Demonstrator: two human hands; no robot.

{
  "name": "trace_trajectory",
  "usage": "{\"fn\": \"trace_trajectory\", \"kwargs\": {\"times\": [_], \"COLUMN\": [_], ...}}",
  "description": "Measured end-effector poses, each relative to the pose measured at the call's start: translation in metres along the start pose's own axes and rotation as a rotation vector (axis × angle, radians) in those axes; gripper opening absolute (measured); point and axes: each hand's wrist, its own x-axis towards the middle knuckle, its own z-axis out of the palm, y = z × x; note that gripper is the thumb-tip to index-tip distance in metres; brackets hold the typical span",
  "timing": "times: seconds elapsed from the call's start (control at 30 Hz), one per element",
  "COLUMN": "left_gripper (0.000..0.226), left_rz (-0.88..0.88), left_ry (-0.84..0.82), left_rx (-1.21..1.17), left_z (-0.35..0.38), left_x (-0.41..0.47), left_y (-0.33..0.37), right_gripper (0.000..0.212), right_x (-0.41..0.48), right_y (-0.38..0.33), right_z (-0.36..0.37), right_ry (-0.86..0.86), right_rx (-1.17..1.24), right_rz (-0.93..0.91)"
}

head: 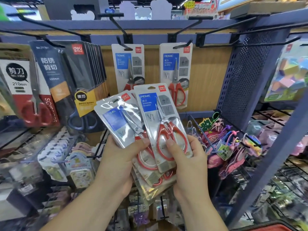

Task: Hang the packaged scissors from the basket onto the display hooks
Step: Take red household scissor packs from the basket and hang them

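Note:
My left hand (120, 157) grips a fanned stack of packaged red-handled scissors (121, 119) from below. My right hand (185, 157) pinches the front pack (158, 114) by its lower part, thumb on the red handles. Two like packs hang above on display hooks: one in the middle (128, 65) and one to its right (176, 69). More black hooks (216, 42) stick out bare at the upper right. A red edge at the bottom right may be the basket (273, 227).
Other packed scissors hang at the left, dark ones (80, 77) and red-handled ones (25, 87). A blue perforated shelf post (246, 77) stands at the right. Keychains and small trinkets (221, 139) fill wire racks below the hooks.

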Motion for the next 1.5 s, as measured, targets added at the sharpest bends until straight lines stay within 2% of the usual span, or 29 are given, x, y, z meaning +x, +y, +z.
{"fn": "trace_trajectory", "kwargs": {"times": [0.13,0.27,0.43,0.57,0.67,0.83,0.9,1.17,1.27,1.43,1.5], "left_gripper": [0.059,0.048,0.045,0.05,0.054,0.056,0.057,0.061,0.07,0.055,0.06], "left_rz": [0.035,0.038,0.039,0.046,0.054,0.075,0.082,0.059,0.042,0.032,0.019], "left_ry": [0.015,0.041,0.044,0.046,0.043,0.032,0.026,0.017,0.015,-0.011,-0.029], "left_rx": [0.018,0.025,0.019,0.018,0.008,0.009,0.014,0.006,0.0,-0.015,-0.019], "left_z": [0.0,-0.005,-0.013,-0.018,-0.022,-0.024,-0.025,-0.026,-0.025,-0.021,-0.021], "left_x": [0.003,0.01,0.015,0.014,0.014,0.012,0.012,0.011,0.011,0.009,0.009], "left_y": [0.001,0.005,0.01,0.013,0.015,0.017,0.017,0.019,0.019,0.022,0.022], "right_gripper": [0.038,0.039,0.012,0.011,0.002,0.021,0.023,0.017,0.023,0.028,0.036], "right_x": [-0.001,0.006,0.017,0.026,0.034,0.043,0.045,0.062,0.086,0.128,0.135], "right_y": [-0.003,-0.015,-0.033,-0.042,-0.044,-0.046,-0.043,-0.034,-0.032,-0.031,-0.03], "right_z": [-0.002,-0.013,-0.021,-0.015,-0.01,-0.004,-0.003,0.003,0.007,0.01,0.007], "right_ry": [-0.006,-0.047,-0.132,-0.05,-0.014,0.016,0.027,0.092,0.127,0.099,0.049], "right_rx": [0.065,0.054,0.052,0.055,0.07,0.05,0.05,0.023,-0.046,-0.079,-0.086], "right_rz": [-0.011,-0.098,-0.209,-0.28,-0.296,-0.275,-0.279,-0.201,-0.078,0.111,0.175]}}
